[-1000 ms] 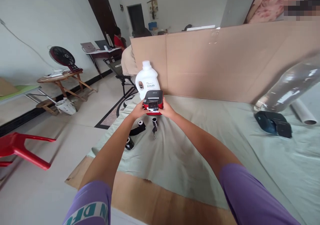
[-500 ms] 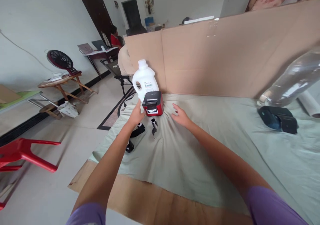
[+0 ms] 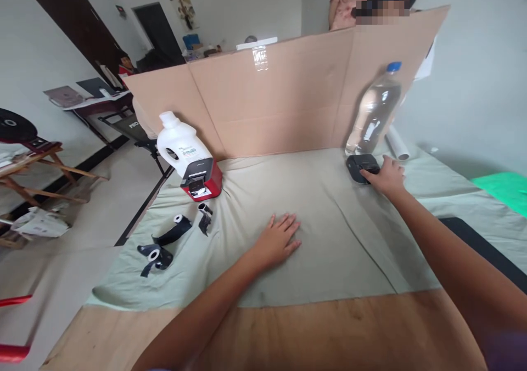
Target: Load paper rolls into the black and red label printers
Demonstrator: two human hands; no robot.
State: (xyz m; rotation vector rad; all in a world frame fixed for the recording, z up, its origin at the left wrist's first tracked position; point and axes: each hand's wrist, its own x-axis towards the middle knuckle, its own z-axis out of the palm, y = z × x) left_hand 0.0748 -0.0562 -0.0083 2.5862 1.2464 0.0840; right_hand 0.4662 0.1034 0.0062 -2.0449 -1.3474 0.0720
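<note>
Both hands have left the red label printer, which now stands alone on the pale green cloth just in front of the white jug; the view has swung to the right. Left hand: flat on the cloth near the middle of the table, palm down, fingers spread and empty. Right hand: reached out to the dark blue label printer, fingers curled over its right side, touching it; whether the grip has closed cannot be told. This device lies at the far right of the cloth, just in front of the clear water bottle, with a white roll close behind the hand. Black ribbon rolls lie loose near the red unit. For a sound pickup, the fingers would best wrap the body's sides and lift clear of the bottle, which looks easy to topple. A cardboard screen backs the table.
</note>
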